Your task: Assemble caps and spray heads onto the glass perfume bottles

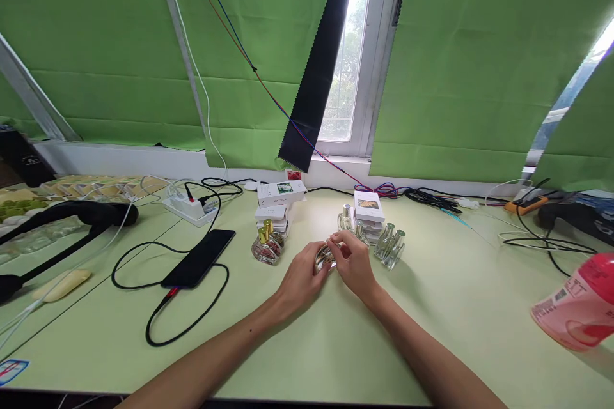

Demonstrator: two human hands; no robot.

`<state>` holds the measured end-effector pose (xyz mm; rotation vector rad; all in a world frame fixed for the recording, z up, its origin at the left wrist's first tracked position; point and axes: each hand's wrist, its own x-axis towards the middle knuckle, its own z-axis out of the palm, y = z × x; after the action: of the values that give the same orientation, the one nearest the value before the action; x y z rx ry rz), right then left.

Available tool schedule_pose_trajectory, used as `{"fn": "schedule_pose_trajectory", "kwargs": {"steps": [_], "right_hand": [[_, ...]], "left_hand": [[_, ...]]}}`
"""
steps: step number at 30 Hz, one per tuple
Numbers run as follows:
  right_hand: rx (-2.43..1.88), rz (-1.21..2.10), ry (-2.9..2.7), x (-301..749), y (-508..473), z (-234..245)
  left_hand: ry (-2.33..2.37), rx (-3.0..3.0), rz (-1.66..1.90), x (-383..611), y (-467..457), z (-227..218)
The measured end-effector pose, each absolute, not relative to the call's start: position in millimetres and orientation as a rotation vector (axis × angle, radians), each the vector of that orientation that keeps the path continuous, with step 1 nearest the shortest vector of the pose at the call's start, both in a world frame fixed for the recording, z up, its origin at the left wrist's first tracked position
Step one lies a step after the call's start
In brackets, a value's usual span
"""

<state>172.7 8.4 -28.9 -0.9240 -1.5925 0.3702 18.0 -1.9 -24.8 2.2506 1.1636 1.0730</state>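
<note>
My left hand (303, 268) is closed around a small clear glass perfume bottle (324, 258) above the middle of the table. The fingers of my right hand (354, 262) pinch at the top of that same bottle, hiding its cap or neck. Left of my hands stand glass bottles with gold caps (267, 246), in front of a stack of white boxes (273, 212). Beyond my right hand, several clear bottles with silvery caps (389, 245) stand by a second stack of white boxes (368, 209).
A black phone (199, 259) with a cable plugged in lies at left, near a white power strip (189, 208). A black curved object (96, 214) lies farther left. A pink container (578, 303) stands at right. Dark cables (426, 197) run along the back edge.
</note>
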Motion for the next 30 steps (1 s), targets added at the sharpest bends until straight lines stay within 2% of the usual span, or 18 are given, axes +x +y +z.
{"fn": "schedule_pose_trajectory", "kwargs": {"steps": [30], "right_hand": [[-0.91, 0.232, -1.698, 175.0, 4.7, -24.5]], "left_hand": [[1.177, 2.242, 1.052, 18.6, -2.0, -22.9]]}}
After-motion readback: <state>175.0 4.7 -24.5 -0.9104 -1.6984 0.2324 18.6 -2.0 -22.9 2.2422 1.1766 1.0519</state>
